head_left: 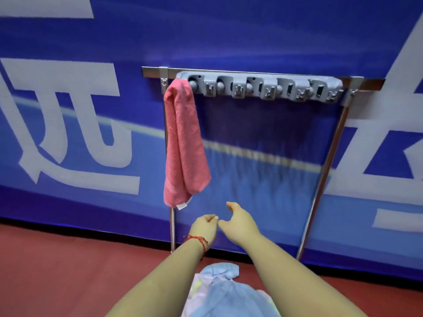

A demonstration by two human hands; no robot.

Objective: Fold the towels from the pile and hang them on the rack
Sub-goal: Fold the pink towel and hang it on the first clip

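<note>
- We see a metal rack [325,161] standing on the red floor [57,266], right against a blue banner [229,37] with large white characters.
- Across the top of the rack runs a grey holder strip [258,86] with a row of clips and knobs.
- A pink towel [183,143] hangs folded at the left end of the rack, draped over the first knob of the strip; its two layers fall beside the rack's left post, and a small white label shows at its lower edge.
- Our left hand [204,226] is just below the pink towel's lower end, apart from it; its fingers are curled in loosely and it holds nothing.
- Our right hand [238,221] is just beside the left one, in front of the rack's lower middle; its fingers are relaxed and spread a little, thumb pointing up, and it too holds nothing.
- A red string bracelet [198,241] sits on the left wrist.
- Below the rack, between our forearms, lies the pile of towels [219,291]: light blue cloth on top, with pale pink and a bit of yellow-green showing at its left side.
</note>
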